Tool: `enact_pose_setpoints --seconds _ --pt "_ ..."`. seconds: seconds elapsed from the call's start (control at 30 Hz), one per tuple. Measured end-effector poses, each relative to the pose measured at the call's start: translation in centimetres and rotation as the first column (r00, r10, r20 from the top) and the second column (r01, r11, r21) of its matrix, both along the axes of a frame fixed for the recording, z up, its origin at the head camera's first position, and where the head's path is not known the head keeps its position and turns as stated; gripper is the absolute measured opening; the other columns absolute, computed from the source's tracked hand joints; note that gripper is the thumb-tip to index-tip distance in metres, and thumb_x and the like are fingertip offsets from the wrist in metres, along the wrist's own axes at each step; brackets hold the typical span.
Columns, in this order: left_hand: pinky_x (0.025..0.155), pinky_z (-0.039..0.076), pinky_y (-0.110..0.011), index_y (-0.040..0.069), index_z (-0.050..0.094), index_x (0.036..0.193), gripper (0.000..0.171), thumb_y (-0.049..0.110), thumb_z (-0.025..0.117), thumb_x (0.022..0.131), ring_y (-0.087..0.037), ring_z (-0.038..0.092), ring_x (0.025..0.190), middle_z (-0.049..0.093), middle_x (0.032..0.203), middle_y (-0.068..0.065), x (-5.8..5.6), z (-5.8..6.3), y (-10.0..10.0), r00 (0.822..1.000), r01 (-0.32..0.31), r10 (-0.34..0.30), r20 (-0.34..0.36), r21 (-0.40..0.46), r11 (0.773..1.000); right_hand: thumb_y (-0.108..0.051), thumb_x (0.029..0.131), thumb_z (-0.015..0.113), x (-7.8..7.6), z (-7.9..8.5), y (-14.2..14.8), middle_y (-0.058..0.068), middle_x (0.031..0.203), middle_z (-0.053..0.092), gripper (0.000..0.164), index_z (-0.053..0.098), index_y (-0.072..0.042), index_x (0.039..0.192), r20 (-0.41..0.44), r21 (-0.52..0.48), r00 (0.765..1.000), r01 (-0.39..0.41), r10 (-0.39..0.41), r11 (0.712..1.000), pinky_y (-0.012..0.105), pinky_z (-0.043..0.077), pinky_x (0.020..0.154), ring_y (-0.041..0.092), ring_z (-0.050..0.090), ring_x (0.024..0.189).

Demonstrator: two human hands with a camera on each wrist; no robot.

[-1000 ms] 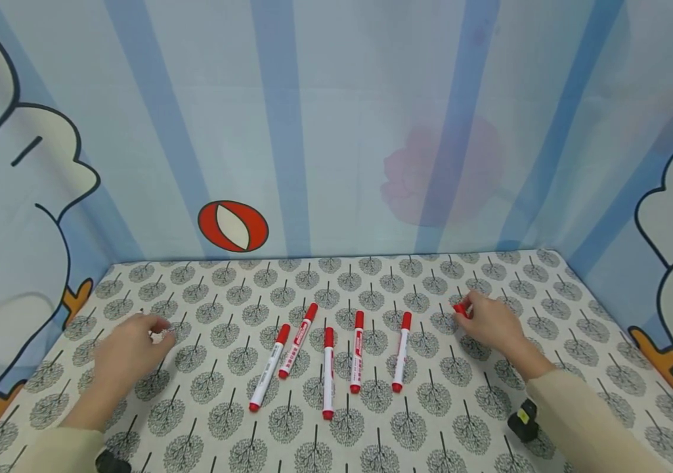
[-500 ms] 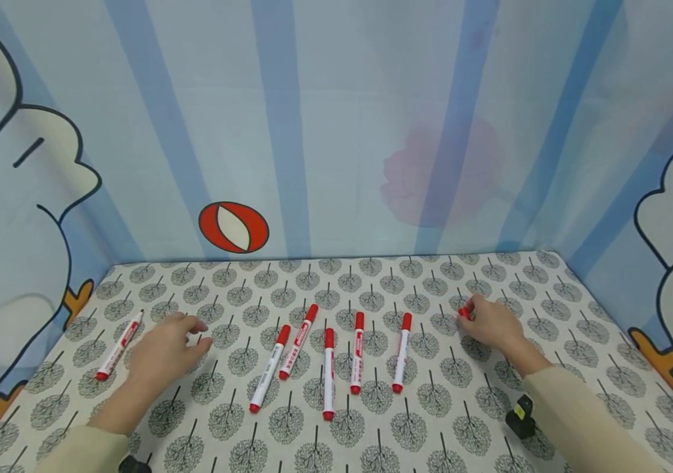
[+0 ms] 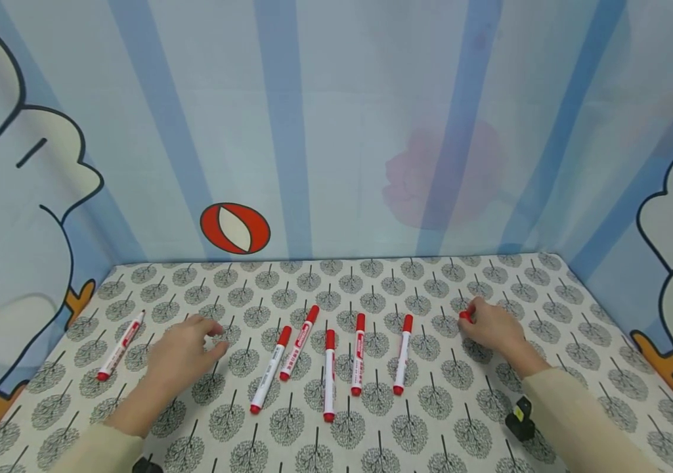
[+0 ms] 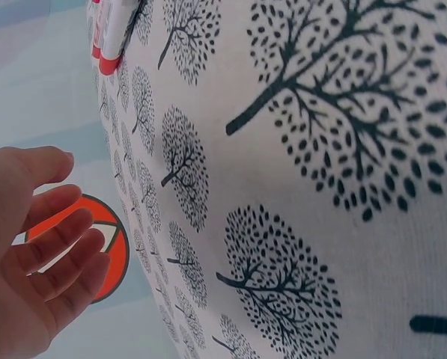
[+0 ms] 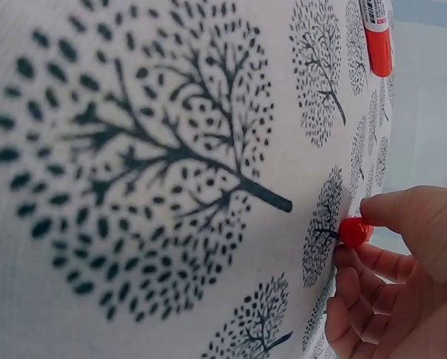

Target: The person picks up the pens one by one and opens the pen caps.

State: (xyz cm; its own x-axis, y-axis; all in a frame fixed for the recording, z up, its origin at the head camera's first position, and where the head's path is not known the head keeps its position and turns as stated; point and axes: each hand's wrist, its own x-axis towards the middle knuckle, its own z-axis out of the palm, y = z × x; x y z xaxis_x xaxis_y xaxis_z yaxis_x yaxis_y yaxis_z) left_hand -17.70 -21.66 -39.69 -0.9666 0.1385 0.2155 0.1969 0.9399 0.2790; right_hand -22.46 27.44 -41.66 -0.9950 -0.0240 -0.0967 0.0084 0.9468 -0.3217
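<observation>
My right hand (image 3: 494, 325) pinches a small red marker cap (image 5: 354, 232) between thumb and fingers, low over the cloth on the right. My left hand (image 3: 185, 348) is in the air with fingers loosely bent and nothing in them, as the left wrist view also shows. To its left lies an uncapped red marker (image 3: 121, 346), its bare tip pointing away from me. Right of the left hand, a capped marker (image 3: 271, 370) is nearest, beside another slanted marker (image 3: 299, 343). Further right lie three more capped markers, including one (image 3: 403, 355) nearest the right hand.
A white cloth (image 3: 212, 447) printed with grey trees covers the table. Behind and at both sides stands a blue striped curtain (image 3: 348, 131) with cartoon figures and a red oval print (image 3: 256, 230).
My left hand has moved right, away from the uncapped marker, which it was covering and which now shows fully. My right hand stays nearly in place with the cap.
</observation>
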Motion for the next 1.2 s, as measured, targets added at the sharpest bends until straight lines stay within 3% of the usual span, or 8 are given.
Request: enact_pose_setpoints --seconds 0.5,0.73,0.87,1.07,1.2 --pt "0.045 0.039 -0.024 0.014 0.067 0.097 0.025 0.028 0.070 0.077 -0.013 0.055 0.064 0.063 0.098 -0.005 0.0 0.0 0.5 1.000 0.002 -0.002 0.012 -0.010 1.000 -0.030 0.090 0.051 0.0 0.1 0.5 0.009 0.075 0.058 0.034 0.050 0.001 0.105 0.016 -0.006 1.000 0.004 -0.004 1.000 0.031 0.037 0.049 0.018 0.048 0.057" --pt "0.045 0.039 -0.023 0.012 0.067 0.096 0.025 0.028 0.070 0.077 -0.011 0.052 0.061 0.062 0.095 -0.004 -0.1 -0.2 0.7 1.000 0.022 -0.022 -0.001 -0.005 1.000 -0.030 0.091 0.049 0.2 0.4 0.4 0.006 0.061 0.049 0.034 0.050 -0.001 0.109 0.030 -0.005 0.999 0.019 -0.018 1.000 0.029 0.032 0.046 0.017 0.042 0.051" --pt "0.047 0.040 -0.023 0.011 0.067 0.095 0.025 0.027 0.070 0.077 -0.012 0.055 0.064 0.062 0.098 -0.005 0.0 -0.3 0.9 0.999 0.032 -0.032 -0.013 0.003 0.999 -0.032 0.092 0.048 0.3 0.7 0.4 0.005 0.062 0.049 0.039 0.049 0.000 0.113 0.032 -0.001 0.999 0.020 -0.020 1.000 0.029 0.033 0.045 0.017 0.042 0.051" --pt "0.049 0.042 -0.025 0.012 0.067 0.096 0.024 0.027 0.070 0.077 -0.015 0.058 0.070 0.062 0.096 -0.004 0.0 -0.2 1.2 0.999 0.047 -0.047 -0.024 0.008 0.999 -0.030 0.092 0.049 0.3 1.1 0.4 0.005 0.066 0.055 0.039 0.050 0.002 0.115 -0.029 -0.016 1.000 -0.009 0.009 1.000 0.029 0.034 0.045 0.016 0.045 0.051" --pt "0.054 0.046 -0.028 0.012 0.067 0.098 0.027 0.028 0.070 0.077 -0.018 0.059 0.075 0.063 0.098 -0.005 0.0 -0.3 1.6 0.999 0.038 -0.038 -0.002 0.025 0.999 -0.027 0.091 0.052 -0.1 1.0 0.3 0.012 0.084 0.062 0.039 0.052 0.003 0.115 -0.110 -0.019 0.993 -0.056 0.053 0.998 0.031 0.040 0.047 0.016 0.052 0.056"
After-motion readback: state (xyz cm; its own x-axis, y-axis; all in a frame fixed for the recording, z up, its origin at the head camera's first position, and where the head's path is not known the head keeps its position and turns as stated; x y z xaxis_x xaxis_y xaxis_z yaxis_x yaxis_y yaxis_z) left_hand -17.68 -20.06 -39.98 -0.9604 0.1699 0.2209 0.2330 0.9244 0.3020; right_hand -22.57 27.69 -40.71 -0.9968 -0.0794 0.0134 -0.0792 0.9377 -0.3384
